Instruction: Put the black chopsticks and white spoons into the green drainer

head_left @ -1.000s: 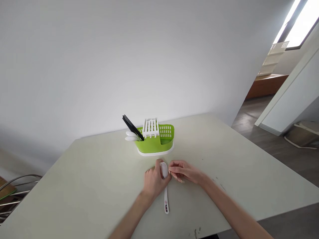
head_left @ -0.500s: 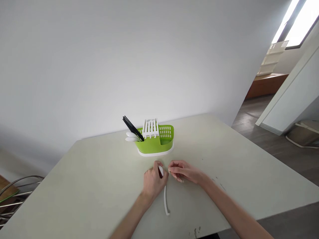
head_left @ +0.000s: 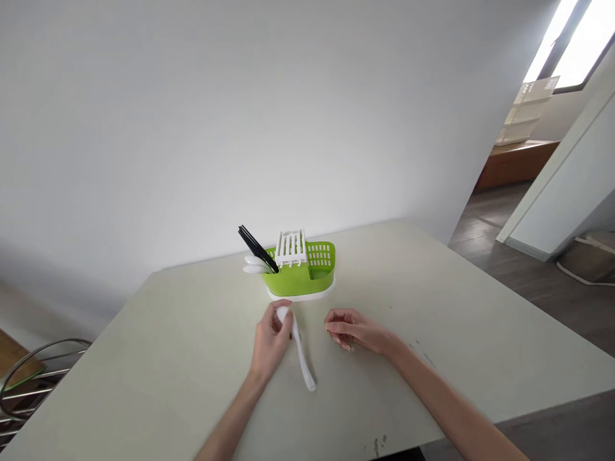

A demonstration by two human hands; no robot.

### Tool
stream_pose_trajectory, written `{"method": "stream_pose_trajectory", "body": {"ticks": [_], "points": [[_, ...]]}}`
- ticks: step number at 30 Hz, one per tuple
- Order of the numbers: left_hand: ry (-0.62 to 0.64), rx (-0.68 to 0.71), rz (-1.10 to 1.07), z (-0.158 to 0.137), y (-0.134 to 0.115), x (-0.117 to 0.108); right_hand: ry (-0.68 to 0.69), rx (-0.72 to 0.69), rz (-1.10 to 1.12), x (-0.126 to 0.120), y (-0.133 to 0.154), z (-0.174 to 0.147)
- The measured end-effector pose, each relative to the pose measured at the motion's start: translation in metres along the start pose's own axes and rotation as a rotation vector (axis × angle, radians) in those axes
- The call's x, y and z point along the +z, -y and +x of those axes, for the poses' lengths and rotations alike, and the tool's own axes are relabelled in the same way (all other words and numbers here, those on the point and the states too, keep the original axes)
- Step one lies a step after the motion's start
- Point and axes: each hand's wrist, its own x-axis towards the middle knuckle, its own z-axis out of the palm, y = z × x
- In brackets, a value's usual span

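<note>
My left hand is closed on a white spoon, pinching it at its bowl end. The spoon's handle slants down and right over the table, its end pointing toward me. To the right, my right hand rests near the tabletop with its fingers curled together and nothing visible in them. Just beyond both hands stands a green cutlery holder with a white base. Black chopsticks and white spoons lean out of its left side. A white slatted rack sits across its middle.
The pale table meets a grey-white wall at the back. At the lower left is a metal wire rack beside the table. A doorway with a window opens at the right.
My left hand has moved left with the spoon, whose handle now slants and shows more fully. My right hand has stayed in place.
</note>
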Motion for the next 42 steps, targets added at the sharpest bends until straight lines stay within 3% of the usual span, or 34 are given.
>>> {"method": "stream_pose_trajectory", "body": {"ticks": [7, 11, 14, 19, 29, 33, 42], "points": [[-0.420, 0.132, -0.168, 0.022, -0.055, -0.057, -0.005, 0.012, 0.000, -0.001, 0.002, -0.001], [-0.688, 0.267, -0.138, 0.030, -0.075, -0.077, -0.004, 0.011, 0.001, 0.000, 0.002, -0.001], [-0.786, 0.343, -0.076, 0.035, -0.081, -0.084, -0.002, 0.010, -0.001, 0.000, 0.001, -0.001], [-0.787, 0.433, 0.021, 0.045, -0.079, -0.083, 0.014, 0.001, -0.004, -0.003, -0.001, 0.000], [-0.720, 0.449, 0.058, 0.079, -0.073, -0.070, 0.027, -0.014, -0.023, -0.003, -0.004, 0.001], [-0.664, 0.434, 0.169, 0.090, -0.063, -0.064, 0.029, -0.017, -0.032, -0.003, -0.004, 0.002], [-0.465, 0.505, 0.463, 0.076, -0.038, -0.049, 0.038, -0.017, -0.048, 0.000, -0.001, 0.001]]}}
